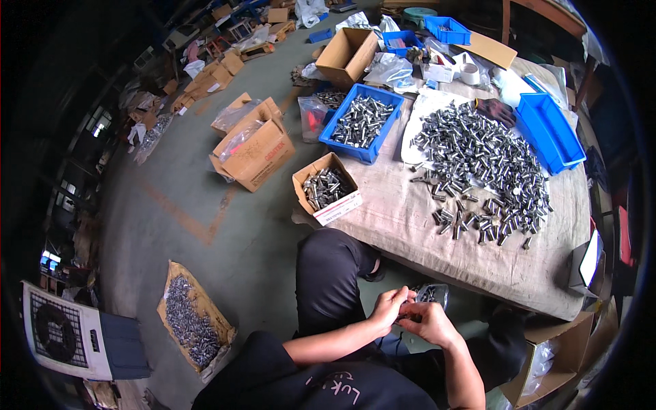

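My left hand (389, 307) and my right hand (435, 324) meet low in front of me, over my lap. Both are closed, fingertips bent in close to each other. Whatever lies between the fingers is dark, small and mostly covered by them, so I cannot make it out. Right behind the hands is a clear plastic bag (443, 295) with small shiny metal pieces in it; whether the fingers grip its edge is hidden. Beyond, on the cloth-covered table (383, 205), spreads a big heap of short bolt-like metal pieces (478, 154).
A filled blue bin (372, 156) and a small carton of metal pieces (345, 205) stand at the table's left edge. Another blue bin (547, 137) is at right. An open carton (570, 348) holds plastic bags. On the floor lie a parts-covered cardboard sheet (167, 311) and a carton (263, 160).
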Action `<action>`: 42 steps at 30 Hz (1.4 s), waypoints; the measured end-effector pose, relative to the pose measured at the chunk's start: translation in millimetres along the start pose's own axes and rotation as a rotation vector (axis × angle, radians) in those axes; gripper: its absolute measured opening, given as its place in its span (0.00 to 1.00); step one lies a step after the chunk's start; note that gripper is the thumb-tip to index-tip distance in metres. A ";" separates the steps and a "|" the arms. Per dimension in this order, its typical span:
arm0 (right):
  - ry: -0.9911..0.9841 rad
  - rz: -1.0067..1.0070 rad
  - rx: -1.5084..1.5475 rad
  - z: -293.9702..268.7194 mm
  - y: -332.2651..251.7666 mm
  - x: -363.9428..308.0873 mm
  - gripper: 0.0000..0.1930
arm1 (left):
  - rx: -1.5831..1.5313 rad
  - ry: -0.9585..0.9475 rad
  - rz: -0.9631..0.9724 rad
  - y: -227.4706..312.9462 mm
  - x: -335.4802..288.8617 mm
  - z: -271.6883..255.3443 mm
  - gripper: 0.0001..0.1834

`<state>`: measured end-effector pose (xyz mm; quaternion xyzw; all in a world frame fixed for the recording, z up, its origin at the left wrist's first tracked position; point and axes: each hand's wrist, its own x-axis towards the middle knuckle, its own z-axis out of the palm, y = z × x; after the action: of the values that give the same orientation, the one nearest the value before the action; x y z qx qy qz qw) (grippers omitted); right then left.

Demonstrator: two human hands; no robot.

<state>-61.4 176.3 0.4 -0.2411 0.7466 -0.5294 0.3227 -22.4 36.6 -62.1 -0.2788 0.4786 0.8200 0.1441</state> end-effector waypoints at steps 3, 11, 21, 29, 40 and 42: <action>-0.141 0.094 0.123 -1.0 3.4 -0.4 0.17 | -0.086 0.018 -0.054 6.3 -1.6 2.9 0.15; -0.168 -0.046 0.147 5.2 13.9 -6.2 0.17 | -0.188 0.061 -0.503 -6.1 -2.5 2.3 0.17; -0.232 0.056 -0.296 11.9 13.4 -5.4 0.17 | -0.249 -0.027 -0.615 -19.8 -2.2 -8.6 0.18; -0.370 0.146 -0.679 20.7 14.0 -5.8 0.20 | -0.055 -0.004 -0.536 -34.6 -10.7 -10.9 0.14; 0.052 0.306 0.574 -5.9 -0.2 -7.8 0.07 | -0.157 -0.204 -0.503 1.3 -7.7 -19.1 0.13; 0.092 0.264 0.760 -5.7 9.3 -5.4 0.09 | -0.107 -0.233 -0.490 7.1 -8.1 -20.3 0.13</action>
<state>-62.2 186.8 -5.8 0.0172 0.5359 -0.7321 0.4201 -12.9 15.7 -60.1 -0.2972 0.3332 0.8114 0.3772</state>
